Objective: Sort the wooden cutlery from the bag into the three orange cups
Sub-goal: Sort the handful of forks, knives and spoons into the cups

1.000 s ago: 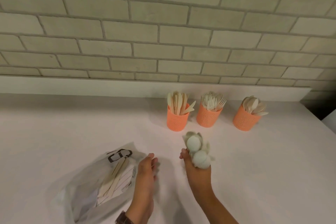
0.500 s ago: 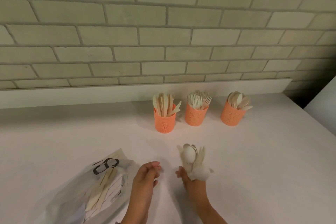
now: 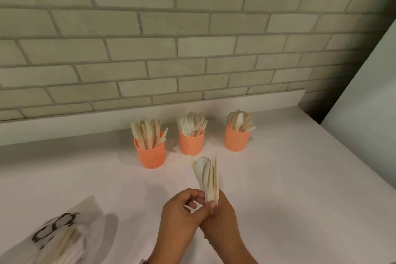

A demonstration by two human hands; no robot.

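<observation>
Two grips on one upright bundle of pale wooden cutlery (image 3: 206,176), near three orange mesh cups (image 3: 191,143): your right grip (image 3: 222,216) wraps the handles, left grip (image 3: 182,210) pinches them. Expect light, stiff, slippery sticks; hold low.

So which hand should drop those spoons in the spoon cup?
Probably the right hand: it grips the spoons, and the spoon cup stands at the right end. The left hand just touches their handles.

Only one printed mark shows: a black looping logo (image 3: 56,226) on the bag (image 3: 87,218), at 7 o'clock on the worktop (image 3: 289,199). It is blurred and cannot be read.
</observation>
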